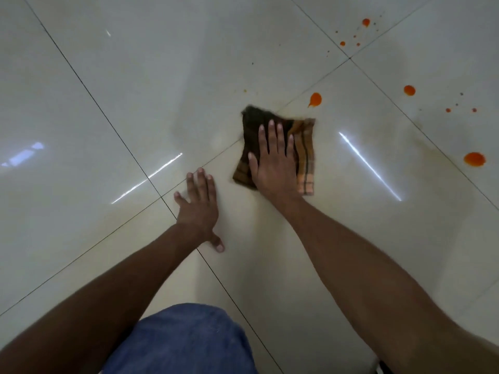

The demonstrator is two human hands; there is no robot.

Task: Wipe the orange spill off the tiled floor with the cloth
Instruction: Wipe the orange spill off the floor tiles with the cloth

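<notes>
Your right hand (272, 163) is pressing flat, fingers spread, on the cloth (302, 155); left hand (199, 203) is bracing open on the floor (108, 103). Keep pressure, sweeping toward the drop (315, 99) just beyond your fingertips.

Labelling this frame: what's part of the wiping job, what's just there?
Job:
- cloth, flat under right hand
- orange drops, several unwiped
- tiled floor

Not job:
- left hand, flat on a tile, bracing
- blue clothing, bottom edge
</notes>
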